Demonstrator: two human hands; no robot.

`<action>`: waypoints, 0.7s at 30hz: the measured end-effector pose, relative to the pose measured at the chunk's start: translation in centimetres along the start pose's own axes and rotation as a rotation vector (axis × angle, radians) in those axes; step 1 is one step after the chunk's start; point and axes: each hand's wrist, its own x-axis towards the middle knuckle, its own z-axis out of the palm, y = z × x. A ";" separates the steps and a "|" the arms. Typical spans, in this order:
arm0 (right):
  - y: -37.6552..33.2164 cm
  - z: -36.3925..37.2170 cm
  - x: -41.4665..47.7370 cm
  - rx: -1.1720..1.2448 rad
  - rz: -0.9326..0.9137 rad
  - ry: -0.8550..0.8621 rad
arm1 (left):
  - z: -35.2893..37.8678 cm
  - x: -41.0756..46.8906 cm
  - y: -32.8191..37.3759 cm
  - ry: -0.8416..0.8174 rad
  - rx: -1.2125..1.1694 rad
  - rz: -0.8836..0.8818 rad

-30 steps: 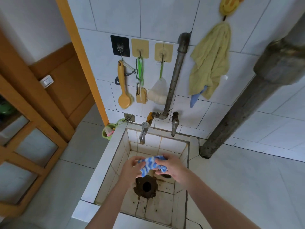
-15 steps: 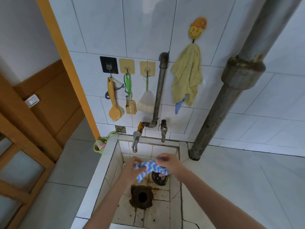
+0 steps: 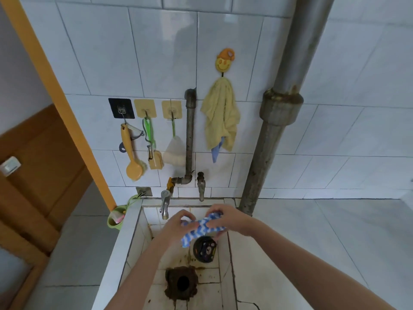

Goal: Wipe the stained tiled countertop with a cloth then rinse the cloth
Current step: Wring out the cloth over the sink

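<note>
A blue-and-white striped cloth (image 3: 202, 227) is stretched between both hands over the tiled sink basin (image 3: 131, 233). My left hand (image 3: 176, 227) grips its left end, with a loose corner hanging below. My right hand (image 3: 225, 219) grips its right end. The hands are just below and right of the silver tap (image 3: 165, 203); a second, darker tap (image 3: 201, 186) stands above them. I cannot see any water running. The white tiled countertop (image 3: 312, 242) lies to the right of the basin.
A stained drain hole (image 3: 182, 284) and a round black item (image 3: 204, 249) sit in the basin. Brushes (image 3: 133, 159), a sponge bag and a yellow towel (image 3: 221, 117) hang on the wall. A thick grey pipe (image 3: 274, 135) rises at the basin's right corner. A green cup (image 3: 116, 217) hangs at left.
The camera has tilted upward, so the sink sits lower in view. Both hands, still holding the cloth, have moved up toward the taps at the back of the basin.
</note>
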 end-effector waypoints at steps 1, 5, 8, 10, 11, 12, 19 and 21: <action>-0.2 -0.8 -0.4 -0.034 -0.019 0.021 | 0.4 0.1 0.9 -0.006 -0.031 0.026; -1.0 -5.4 -2.6 -0.042 -0.050 0.130 | 2.8 1.1 5.7 -0.029 -0.041 0.153; -0.8 -10.2 -5.0 -0.088 -0.074 0.249 | 5.7 2.3 10.3 -0.062 -0.020 0.223; -0.4 -13.7 -6.9 -0.114 -0.102 0.282 | 7.9 2.8 13.4 -0.071 0.013 0.279; -0.2 -15.5 -8.0 -0.122 -0.119 0.282 | 9.2 3.2 14.9 -0.068 0.030 0.297; 0.1 -17.3 -9.0 -0.128 -0.132 0.278 | 10.5 3.6 16.3 -0.064 0.036 0.309; 1.0 -29.0 -14.8 -0.172 -0.212 0.327 | 17.6 6.1 27.0 -0.008 0.030 0.390; 0.7 -31.6 -16.0 -0.177 -0.239 0.343 | 18.3 6.6 29.9 0.034 0.074 0.432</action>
